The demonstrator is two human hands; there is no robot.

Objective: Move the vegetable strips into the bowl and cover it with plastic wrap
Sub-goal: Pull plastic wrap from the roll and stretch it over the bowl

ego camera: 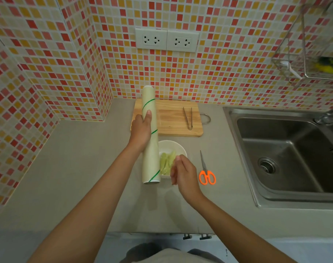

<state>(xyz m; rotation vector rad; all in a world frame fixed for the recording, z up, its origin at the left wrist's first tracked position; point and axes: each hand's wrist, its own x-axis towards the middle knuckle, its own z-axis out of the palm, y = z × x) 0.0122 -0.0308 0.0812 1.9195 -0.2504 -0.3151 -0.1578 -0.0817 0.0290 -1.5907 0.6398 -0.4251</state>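
A long roll of plastic wrap (149, 103) with green stripes lies lengthwise over the counter, its near end beside the bowl. My left hand (141, 131) grips the roll around its middle. The white bowl (171, 144) sits just right of the roll and holds pale green vegetable strips (166, 162). Over the bowl's near right side, my right hand (182, 173) has its fingers bunched together. They seem to pinch the thin clear film, which is hard to make out.
A wooden cutting board (171, 118) lies behind the bowl with metal tongs (187, 117) on it. Orange-handled scissors (206, 173) rest on the counter to the right. A steel sink (287, 149) fills the right side, and a wire rack (313, 54) hangs above it.
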